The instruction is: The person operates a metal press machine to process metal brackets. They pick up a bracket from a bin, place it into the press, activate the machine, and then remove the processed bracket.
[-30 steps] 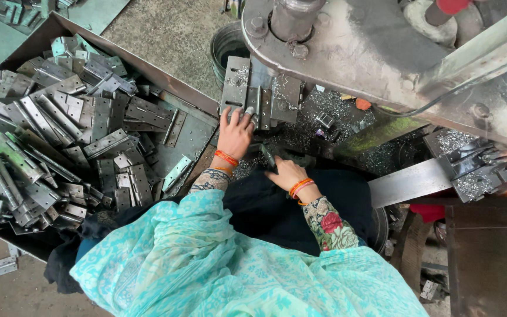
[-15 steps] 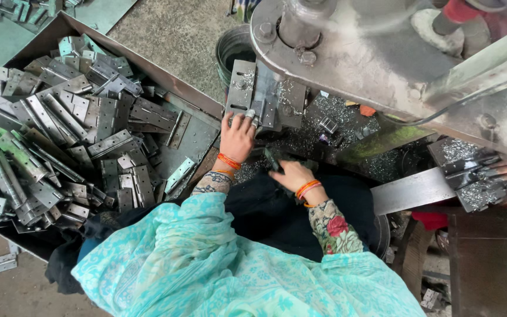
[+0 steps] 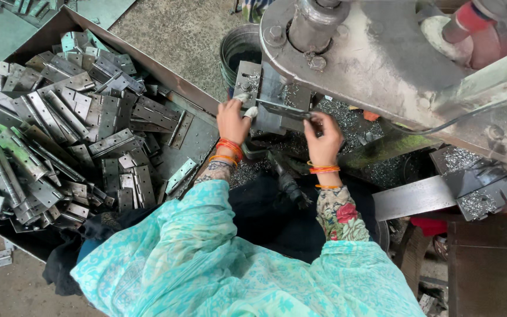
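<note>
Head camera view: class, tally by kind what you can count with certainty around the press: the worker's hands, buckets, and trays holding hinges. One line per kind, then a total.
Hands: 2, left hand and right hand, both at the hinge plate under the press
Bucket: 1
Tray of hinges: 1
Total: 4

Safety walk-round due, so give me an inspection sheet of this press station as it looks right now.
Surface: press bed strewn with metal swarf.
Job's things: flat metal piece on the die under the press head.
Clutter: tray heaped with steel hinges; bucket behind.
Hands: left hand and right hand both on the piece, bangles at both wrists.
Cables: thin line under the press.
Surroundings: concrete floor.
</note>
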